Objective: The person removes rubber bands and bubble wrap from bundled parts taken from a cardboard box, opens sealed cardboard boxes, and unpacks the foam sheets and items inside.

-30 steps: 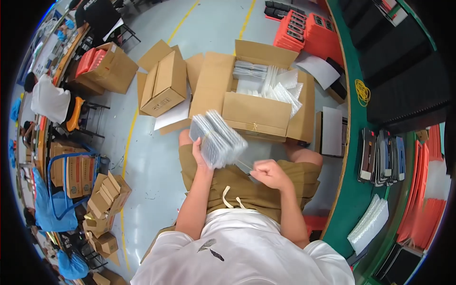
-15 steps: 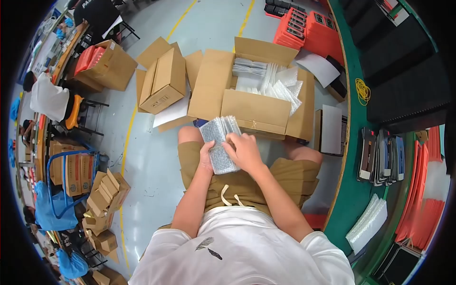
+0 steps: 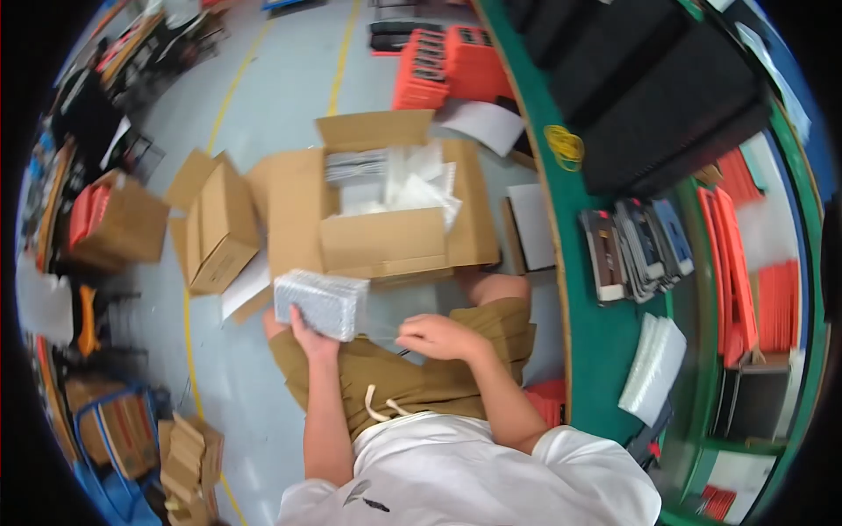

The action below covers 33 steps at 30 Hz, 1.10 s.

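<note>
Since the previous frame, the right hand [image 3: 436,337] has come off the bundle and sits to its right; the bundle has turned from roughly upright in frame to lying crosswise. The whole view has also shifted, so the cartons appear further left.

The flat rectangular bundle of clear bubble wrap [image 3: 326,296] is left of frame centre, over the person's lap and below the open brown cardboard carton [image 3: 383,243]. Its long axis runs left to right, dipping slightly rightward, short end facing the right hand. The left hand [image 3: 314,340] is nearer: its fingers grasp the bundle from the lower edge.

The right hand is apart from it, to the lower right. Its fingers are clenched, apparently pinching a thin translucent strip [image 3: 382,333] that spans the gap; blur hides where it meets the bundle.

Right of frame: a white bubble-wrap stack [image 3: 653,370] on the green surface [image 3: 598,373].
</note>
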Tool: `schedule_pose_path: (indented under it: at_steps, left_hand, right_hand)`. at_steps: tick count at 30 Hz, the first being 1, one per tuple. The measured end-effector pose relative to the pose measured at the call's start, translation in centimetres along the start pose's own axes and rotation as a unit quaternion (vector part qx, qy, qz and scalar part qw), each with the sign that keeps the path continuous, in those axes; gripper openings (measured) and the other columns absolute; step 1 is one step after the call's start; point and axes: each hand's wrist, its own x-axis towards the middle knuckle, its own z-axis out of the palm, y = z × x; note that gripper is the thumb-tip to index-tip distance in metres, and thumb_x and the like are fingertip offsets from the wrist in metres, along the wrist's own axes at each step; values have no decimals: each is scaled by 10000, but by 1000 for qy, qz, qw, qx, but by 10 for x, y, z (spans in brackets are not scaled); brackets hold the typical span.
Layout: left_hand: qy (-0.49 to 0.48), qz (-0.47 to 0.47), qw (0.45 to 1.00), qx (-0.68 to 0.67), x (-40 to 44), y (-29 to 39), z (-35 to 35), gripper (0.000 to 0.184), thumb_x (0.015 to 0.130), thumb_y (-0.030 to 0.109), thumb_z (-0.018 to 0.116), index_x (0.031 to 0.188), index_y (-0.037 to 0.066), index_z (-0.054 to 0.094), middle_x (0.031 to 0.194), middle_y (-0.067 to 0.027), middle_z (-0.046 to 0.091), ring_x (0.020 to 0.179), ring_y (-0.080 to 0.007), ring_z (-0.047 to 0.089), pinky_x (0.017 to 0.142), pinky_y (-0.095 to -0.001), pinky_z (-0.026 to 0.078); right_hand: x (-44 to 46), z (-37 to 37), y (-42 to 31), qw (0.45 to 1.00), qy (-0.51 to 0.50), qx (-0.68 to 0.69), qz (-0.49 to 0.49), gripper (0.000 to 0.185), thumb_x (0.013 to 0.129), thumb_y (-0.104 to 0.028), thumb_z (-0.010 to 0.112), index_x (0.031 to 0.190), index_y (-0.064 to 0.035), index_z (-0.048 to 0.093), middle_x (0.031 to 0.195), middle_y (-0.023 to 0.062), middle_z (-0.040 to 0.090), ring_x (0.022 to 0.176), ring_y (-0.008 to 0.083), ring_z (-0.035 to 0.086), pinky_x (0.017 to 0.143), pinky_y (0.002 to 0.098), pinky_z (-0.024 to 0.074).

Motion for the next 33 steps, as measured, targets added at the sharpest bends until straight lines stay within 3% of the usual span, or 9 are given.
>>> schedule_pose_path:
  at_steps: [7,9,12,13,16,18,20,28,33]
  left_hand:
    - [3,10,999,-42,9,-2,1,603,955,488,514,1427,120,447,1417,-94,514,1295,-343,481,1102,-514,386]
    - [-9,19,998,-57,14,2,4,601,948,492,520,1415,119,461,1405,-96,524,1283,-342,490,1094,-514,392]
    - [-12,28,997,-68,9,6,0,598,933,500,531,1390,117,488,1381,-99,545,1260,-342,508,1079,-515,405]
    - [-25,23,998,-55,9,5,-1,603,916,492,545,1383,114,490,1364,-104,556,1248,-344,516,1073,-515,410]
    - [-45,13,998,-35,8,7,-6,615,888,482,568,1371,108,492,1341,-113,568,1228,-347,528,1064,-515,417]
    - [-50,-13,998,-26,8,5,-7,628,866,476,583,1363,104,492,1329,-122,571,1215,-349,535,1056,-514,423]
    - [-52,-8,998,-30,6,5,-7,628,862,472,585,1362,103,492,1326,-124,572,1213,-349,536,1053,-514,424]
    - [-51,-18,998,6,9,2,-12,655,867,480,581,1381,91,469,1338,-136,559,1223,-357,526,1062,-514,415]
    - [-36,-68,997,25,2,-1,3,608,933,454,532,1401,74,447,1360,-144,543,1259,-370,499,1098,-528,381]
  right_hand:
    - [31,-80,-62,988,101,-89,-78,212,927,-232,632,878,-30,671,834,120,591,810,310,579,782,375,485]
    - [39,-136,-90,989,127,-79,5,182,904,-203,661,876,-24,680,871,126,616,860,276,617,782,366,493]
    - [66,-226,-94,883,425,-192,61,126,883,-122,660,868,2,678,791,133,658,691,267,609,686,344,496]
    - [71,-268,-84,836,461,-297,8,193,913,-160,631,854,22,654,768,166,629,672,293,588,663,335,483]
    - [72,-335,-68,694,485,-513,139,300,944,-249,577,829,16,657,836,203,653,768,369,650,697,433,520]
    - [55,-374,-13,661,397,-613,171,297,913,-279,617,836,2,677,894,206,671,841,395,658,764,473,535]
    - [26,-397,27,684,250,-615,302,300,874,-301,669,874,-2,686,921,206,678,858,395,663,787,465,549]
    - [40,-367,-50,705,206,-563,379,304,822,-276,725,915,11,690,1014,238,678,935,398,666,820,463,551]
    - [75,-354,-82,765,191,-544,288,293,839,-251,701,934,25,691,990,240,683,929,386,668,808,449,543]
